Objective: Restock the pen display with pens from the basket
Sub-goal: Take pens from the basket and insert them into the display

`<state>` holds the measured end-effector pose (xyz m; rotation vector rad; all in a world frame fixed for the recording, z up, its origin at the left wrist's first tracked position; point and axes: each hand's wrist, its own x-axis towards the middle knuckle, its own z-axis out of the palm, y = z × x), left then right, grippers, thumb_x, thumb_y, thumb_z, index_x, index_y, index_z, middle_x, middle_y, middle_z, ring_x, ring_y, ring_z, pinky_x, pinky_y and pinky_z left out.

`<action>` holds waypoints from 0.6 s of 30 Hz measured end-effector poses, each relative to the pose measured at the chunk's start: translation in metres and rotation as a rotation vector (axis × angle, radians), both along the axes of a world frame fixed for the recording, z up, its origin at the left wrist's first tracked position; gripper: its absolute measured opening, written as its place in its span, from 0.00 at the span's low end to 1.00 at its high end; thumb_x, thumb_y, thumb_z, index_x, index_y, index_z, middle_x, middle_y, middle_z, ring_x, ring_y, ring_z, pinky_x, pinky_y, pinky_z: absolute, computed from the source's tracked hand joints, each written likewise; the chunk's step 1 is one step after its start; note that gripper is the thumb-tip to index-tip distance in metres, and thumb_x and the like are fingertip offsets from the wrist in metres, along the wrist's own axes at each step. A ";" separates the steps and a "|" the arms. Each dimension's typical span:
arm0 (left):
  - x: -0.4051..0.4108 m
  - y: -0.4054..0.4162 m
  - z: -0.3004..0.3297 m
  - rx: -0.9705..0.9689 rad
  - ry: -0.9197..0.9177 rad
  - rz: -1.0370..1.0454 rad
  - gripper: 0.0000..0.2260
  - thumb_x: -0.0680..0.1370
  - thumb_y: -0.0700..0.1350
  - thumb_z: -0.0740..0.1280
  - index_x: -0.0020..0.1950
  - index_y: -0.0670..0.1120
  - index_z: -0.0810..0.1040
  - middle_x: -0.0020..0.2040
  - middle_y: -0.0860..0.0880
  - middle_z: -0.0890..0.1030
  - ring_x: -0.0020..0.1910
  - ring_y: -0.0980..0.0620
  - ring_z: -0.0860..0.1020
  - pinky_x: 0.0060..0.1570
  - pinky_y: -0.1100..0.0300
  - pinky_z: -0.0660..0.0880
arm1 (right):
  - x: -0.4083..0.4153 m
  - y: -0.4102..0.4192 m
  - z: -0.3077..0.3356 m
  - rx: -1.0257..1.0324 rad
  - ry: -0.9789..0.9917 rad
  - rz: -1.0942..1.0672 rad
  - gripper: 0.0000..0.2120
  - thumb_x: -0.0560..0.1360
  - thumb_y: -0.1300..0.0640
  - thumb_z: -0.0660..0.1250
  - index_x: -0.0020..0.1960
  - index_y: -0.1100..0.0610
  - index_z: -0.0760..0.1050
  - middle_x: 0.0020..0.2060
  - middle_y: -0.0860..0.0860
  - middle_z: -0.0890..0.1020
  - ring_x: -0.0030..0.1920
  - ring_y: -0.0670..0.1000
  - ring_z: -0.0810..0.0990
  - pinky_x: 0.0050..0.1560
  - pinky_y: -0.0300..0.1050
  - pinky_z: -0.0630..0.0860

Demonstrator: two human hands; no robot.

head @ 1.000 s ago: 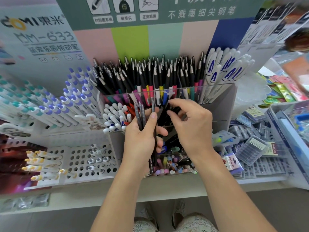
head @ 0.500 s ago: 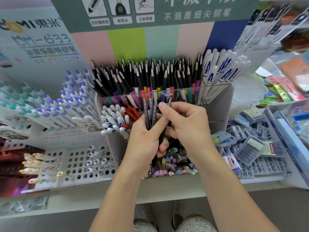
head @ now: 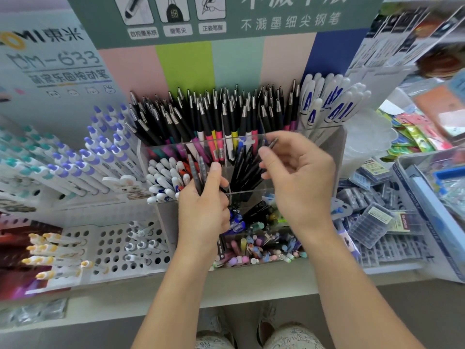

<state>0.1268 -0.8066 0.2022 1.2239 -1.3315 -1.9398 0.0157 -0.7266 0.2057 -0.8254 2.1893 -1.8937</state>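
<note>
A small bundle of dark pens (head: 198, 172) is gripped upright in the left hand (head: 202, 210), fingers curled round the barrels and thumb pressed along them. The tips stand just below the front rim of the clear acrylic pen display (head: 191, 144).

A single dark pen (head: 273, 142) is pinched between thumb and forefinger of the right hand (head: 300, 183), its tip raised just above the display's front rim; the remaining fingers are loosely curled. The two hands are apart, with a gap between them over the middle compartment, where black pens (head: 245, 172) lie slanted.

The rear row is densely packed with black-capped pens (head: 226, 114), tips up, with no open slot to be seen there. White pens with blue print (head: 327, 102) fill the right rear corner, touching the display's right wall. White and red pens (head: 168, 177) occupy the compartment left of the left hand. Pastel-capped pens (head: 261, 250) fill the lowest front tray.

To the left, white-and-purple pens (head: 100, 152) lean in a perforated rack (head: 110, 248), many of whose holes are vacant. Clear refill boxes (head: 372, 222) are stacked to the right. No basket can be made out with certainty.
</note>
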 end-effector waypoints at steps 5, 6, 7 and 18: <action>0.003 -0.003 0.003 0.263 0.204 0.022 0.14 0.82 0.48 0.54 0.40 0.45 0.71 0.26 0.51 0.63 0.21 0.56 0.57 0.20 0.66 0.53 | 0.006 -0.007 -0.025 0.116 0.238 -0.017 0.13 0.73 0.63 0.76 0.57 0.55 0.84 0.42 0.45 0.84 0.41 0.42 0.82 0.46 0.37 0.80; 0.003 -0.003 0.002 0.271 0.220 0.022 0.11 0.82 0.46 0.55 0.41 0.45 0.70 0.27 0.51 0.64 0.21 0.56 0.58 0.20 0.65 0.54 | 0.006 -0.008 -0.027 0.128 0.290 -0.024 0.13 0.73 0.64 0.76 0.56 0.57 0.84 0.43 0.46 0.85 0.41 0.43 0.82 0.46 0.38 0.81; 0.003 -0.003 0.002 0.265 0.218 0.021 0.10 0.82 0.43 0.55 0.42 0.44 0.70 0.27 0.50 0.65 0.22 0.56 0.59 0.20 0.65 0.55 | 0.004 -0.009 -0.029 0.139 0.331 -0.030 0.13 0.72 0.64 0.77 0.56 0.58 0.85 0.44 0.48 0.86 0.41 0.43 0.82 0.47 0.40 0.81; 0.005 -0.001 -0.002 0.118 0.133 -0.102 0.09 0.85 0.48 0.59 0.57 0.46 0.76 0.29 0.52 0.69 0.23 0.55 0.64 0.20 0.64 0.62 | 0.000 -0.007 -0.022 0.193 0.453 -0.008 0.12 0.76 0.63 0.73 0.59 0.58 0.84 0.53 0.50 0.83 0.46 0.46 0.82 0.50 0.41 0.79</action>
